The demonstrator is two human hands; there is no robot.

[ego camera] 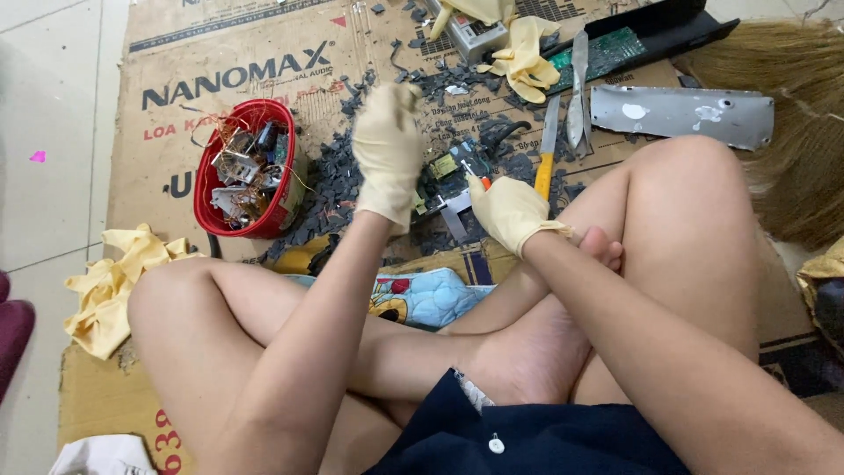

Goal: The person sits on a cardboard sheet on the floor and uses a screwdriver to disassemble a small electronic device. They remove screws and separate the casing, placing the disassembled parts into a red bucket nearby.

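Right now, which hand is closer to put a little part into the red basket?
The left hand, probably. It is raised close beside the red basket, while the right hand rests low on the small circuit board, farther from the basket.

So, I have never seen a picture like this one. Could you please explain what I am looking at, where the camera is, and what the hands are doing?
There is one picture, taken by a camera worn on a person's head and looking down. The person sits cross-legged on flattened cardboard on the floor.

Both hands wear pale yellow gloves. The left hand is raised and closed; what it holds is hidden. The right hand rests on a small circuit board, among dark broken fragments.

A red basket holds metal parts and wire. Farther away lie spare gloves, a yellow-handled knife, a grey metal plate and a broom.
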